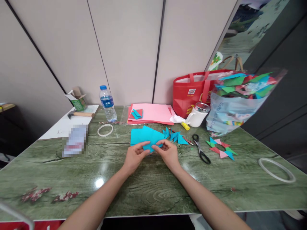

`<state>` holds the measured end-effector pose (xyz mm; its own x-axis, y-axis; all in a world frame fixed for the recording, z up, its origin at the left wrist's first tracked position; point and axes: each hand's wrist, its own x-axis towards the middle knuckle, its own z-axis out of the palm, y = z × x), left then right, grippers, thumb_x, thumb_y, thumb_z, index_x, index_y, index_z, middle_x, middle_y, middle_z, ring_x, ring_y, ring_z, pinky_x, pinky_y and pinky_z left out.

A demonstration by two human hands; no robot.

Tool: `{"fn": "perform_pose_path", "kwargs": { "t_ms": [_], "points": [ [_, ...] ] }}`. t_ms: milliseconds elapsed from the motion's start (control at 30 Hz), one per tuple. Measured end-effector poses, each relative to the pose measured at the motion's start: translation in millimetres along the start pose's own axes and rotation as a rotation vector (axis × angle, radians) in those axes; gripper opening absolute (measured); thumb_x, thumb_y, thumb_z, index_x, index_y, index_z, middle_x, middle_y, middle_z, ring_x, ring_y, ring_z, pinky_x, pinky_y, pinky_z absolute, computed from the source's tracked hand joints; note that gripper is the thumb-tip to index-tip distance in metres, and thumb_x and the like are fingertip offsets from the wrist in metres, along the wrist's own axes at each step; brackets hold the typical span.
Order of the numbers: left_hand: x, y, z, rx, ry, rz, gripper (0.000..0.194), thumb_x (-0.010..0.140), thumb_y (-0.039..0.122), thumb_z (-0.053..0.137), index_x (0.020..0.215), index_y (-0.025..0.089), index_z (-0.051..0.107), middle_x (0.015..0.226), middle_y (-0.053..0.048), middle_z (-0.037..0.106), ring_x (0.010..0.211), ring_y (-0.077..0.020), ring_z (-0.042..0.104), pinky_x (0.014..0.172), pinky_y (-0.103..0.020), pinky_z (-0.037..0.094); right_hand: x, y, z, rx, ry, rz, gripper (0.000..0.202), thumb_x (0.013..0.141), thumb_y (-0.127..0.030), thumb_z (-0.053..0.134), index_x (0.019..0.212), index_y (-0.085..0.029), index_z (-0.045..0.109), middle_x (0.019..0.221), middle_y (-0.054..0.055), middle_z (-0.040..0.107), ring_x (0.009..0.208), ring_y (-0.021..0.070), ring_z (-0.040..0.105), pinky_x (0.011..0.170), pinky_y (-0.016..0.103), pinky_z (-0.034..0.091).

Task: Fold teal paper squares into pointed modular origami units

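Observation:
Both hands hold a piece of blue paper point(148, 147) over the middle of the table. My left hand point(135, 157) pinches its left side between thumb and fingers, and my right hand point(168, 153) pinches its right side. Just behind the hands lie more flat blue sheets point(137, 135). Several small folded blue pieces point(176, 136) sit to the right of the sheets. Behind them is a stack of pink and red paper point(155, 112) with a small blue folded piece point(136, 113) on it.
Black scissors point(200, 150) and a multicoloured paper ring point(222, 149) lie right of my hands. Farther back stand a white mug point(197, 116), a red bag point(183, 92), a filled plastic bag point(230, 110) and a water bottle point(107, 103). A hammer point(81, 114) lies left.

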<state>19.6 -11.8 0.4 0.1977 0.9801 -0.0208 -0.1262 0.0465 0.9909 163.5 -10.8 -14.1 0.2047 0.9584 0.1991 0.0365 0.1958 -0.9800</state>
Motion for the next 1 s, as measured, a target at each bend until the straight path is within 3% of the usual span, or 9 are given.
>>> {"fn": "perform_pose_path", "kwargs": {
  "t_ms": [167,367,567,733,1000],
  "points": [
    [-1,0,0.7,-0.069,0.01,0.017,0.041,0.058,0.026,0.071,0.097,0.013,0.065,0.073,-0.002,0.067,0.067,-0.0144,0.06,0.072,-0.03,0.049,0,-1,0,0.004,-0.001,-0.006,0.027,0.057,-0.035,0.072,0.067,-0.016,0.056,0.051,-0.003,0.054,0.044,0.0113,0.052,0.041,0.022,0.042],
    [-2,5,1.3,0.047,0.023,0.039,0.046,0.055,0.024,0.073,0.099,0.012,0.065,0.057,0.002,0.061,0.05,-0.008,0.052,0.054,-0.021,0.045,1,2,-1,-0.003,0.013,-0.009,0.028,0.056,-0.036,0.072,0.066,-0.016,0.056,0.053,-0.003,0.054,0.046,0.0107,0.049,0.042,0.022,0.042],
    [-1,4,1.2,-0.015,-0.009,0.01,0.047,0.057,0.023,0.072,0.101,0.012,0.063,0.065,-0.001,0.067,0.06,-0.0131,0.061,0.064,-0.025,0.049,1,0,-1,0.043,0.003,0.02,0.03,0.054,-0.037,0.074,0.066,-0.017,0.054,0.05,-0.005,0.051,0.044,0.0114,0.05,0.043,0.023,0.042],
    [-1,0,0.3,0.016,-0.03,0.016,0.035,0.059,0.025,0.071,0.091,0.013,0.067,0.079,-0.005,0.071,0.072,-0.0193,0.065,0.072,-0.03,0.05,1,-3,-1,0.054,-0.017,-0.01,0.03,0.054,-0.038,0.073,0.062,-0.018,0.051,0.047,-0.006,0.048,0.042,0.0103,0.048,0.041,0.022,0.039],
    [0,-5,-1.2,0.029,-0.005,0.02,0.033,0.058,0.025,0.071,0.09,0.014,0.068,0.082,-0.006,0.071,0.075,-0.0212,0.065,0.074,-0.032,0.05,3,0,-4,-0.096,-0.049,-0.087,0.022,0.06,-0.038,0.068,0.064,-0.017,0.062,0.057,-0.002,0.053,0.044,0.0094,0.047,0.042,0.022,0.039]
  ]
}}
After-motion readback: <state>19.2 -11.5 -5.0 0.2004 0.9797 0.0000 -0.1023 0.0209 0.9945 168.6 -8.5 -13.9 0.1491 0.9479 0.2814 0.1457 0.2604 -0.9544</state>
